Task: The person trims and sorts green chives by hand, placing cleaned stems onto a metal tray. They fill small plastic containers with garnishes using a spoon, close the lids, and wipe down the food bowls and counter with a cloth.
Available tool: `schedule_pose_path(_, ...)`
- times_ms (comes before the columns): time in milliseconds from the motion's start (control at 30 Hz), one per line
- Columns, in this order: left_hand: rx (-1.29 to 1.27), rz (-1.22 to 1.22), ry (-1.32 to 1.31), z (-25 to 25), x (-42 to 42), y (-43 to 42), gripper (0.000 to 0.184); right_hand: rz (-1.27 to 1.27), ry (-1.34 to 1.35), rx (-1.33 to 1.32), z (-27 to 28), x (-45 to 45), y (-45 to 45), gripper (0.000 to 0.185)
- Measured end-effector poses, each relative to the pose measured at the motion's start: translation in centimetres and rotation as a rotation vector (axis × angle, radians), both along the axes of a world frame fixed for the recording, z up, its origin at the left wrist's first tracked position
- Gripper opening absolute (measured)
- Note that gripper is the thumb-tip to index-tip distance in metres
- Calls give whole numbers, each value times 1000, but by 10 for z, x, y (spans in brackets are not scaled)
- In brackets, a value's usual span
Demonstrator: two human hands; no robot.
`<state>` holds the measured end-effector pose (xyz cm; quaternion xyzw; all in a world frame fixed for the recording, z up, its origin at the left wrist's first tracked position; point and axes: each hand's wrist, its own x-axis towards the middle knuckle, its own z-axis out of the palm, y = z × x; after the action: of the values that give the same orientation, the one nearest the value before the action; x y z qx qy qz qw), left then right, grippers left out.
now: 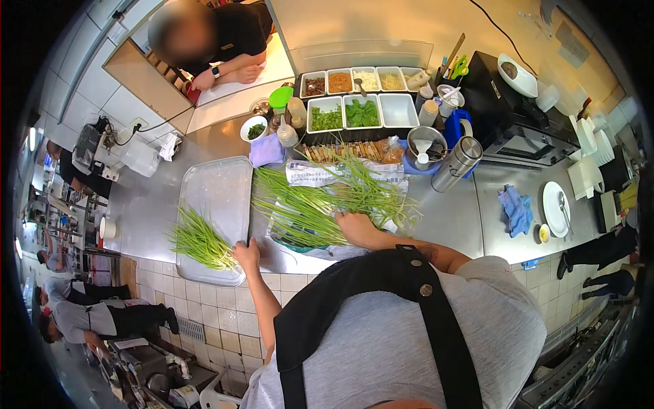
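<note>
A bunch of scallions (201,243) lies across the left part of a grey metal tray (218,178), its pale ends toward me. My left hand (246,255) is closed around those pale ends at the tray's near right side. To the right, a larger heap of scallions (300,208) spreads over printed newspaper (310,174). My right hand (354,227) reaches into this heap with fingers curled on some stalks; the fingertips are partly hidden by the greens.
Behind the heap stand white containers of chopped greens (325,117) and toppings, squeeze bottles (287,133) and a steel thermos (458,163). A blue cloth (516,210) and white plate (556,208) lie right. A person (228,61) leans at the opening opposite; others stand left.
</note>
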<state>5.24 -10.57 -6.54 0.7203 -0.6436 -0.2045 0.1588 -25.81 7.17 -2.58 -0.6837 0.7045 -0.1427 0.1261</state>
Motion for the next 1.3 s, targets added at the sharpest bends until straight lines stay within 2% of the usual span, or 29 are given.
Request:
schedule_pose_path(33,31,43,-7,4,-1,0,59,-2,-7,4,-2,0,-1,24)
schedule_pose_path(133,-106,160,115,8,-6,2,67,-12,-58,-12,-7,-2,-1,24)
schedule_pose_path(200,-179,144,64,14,-9,6,70,-31,-132,-66,-3,-5,2,21)
schedule_pose_path(333,-174,236,-28,59,-45,33,68,-41,-339,130,36,-17,4,18)
schedule_pose_path(433,-344,33,7,51,-54,38,60,-18,-590,183,44,-28,-1,19)
schedule_pose_path(467,-454,-122,107,48,-59,38,45,-27,-684,190,41,-31,-3,19)
schedule_pose_path(533,-125,-272,686,53,-82,51,30,-32,-808,196,39,-36,-8,20)
schedule_pose_path(600,381,-379,955,77,-106,73,29,-23,-870,197,38,-38,-11,20)
schedule_pose_path(633,497,-431,883,86,-117,82,32,4,-900,204,39,-37,-11,20)
schedule_pose_path(667,600,-471,921,89,-128,90,36,30,-929,210,40,-34,-10,20)
schedule_pose_path(700,671,-490,977,87,-135,96,37,57,-958,215,41,-31,-10,21)
schedule_pose_path(767,760,-370,1201,83,-147,105,35,41,-963,240,43,-23,-5,20)
schedule_pose_path(900,787,-256,1517,76,-152,106,29,142,-781,161,41,-9,6,19)
schedule_pose_path(967,746,-233,1581,73,-148,106,29,145,-803,316,51,-9,9,19)
schedule_pose_path(1033,686,-243,1597,84,-148,110,32,150,-850,377,52,-6,10,19)
schedule_pose_path(1300,441,-316,1595,111,-152,119,37,126,-1071,258,55,0,6,21)
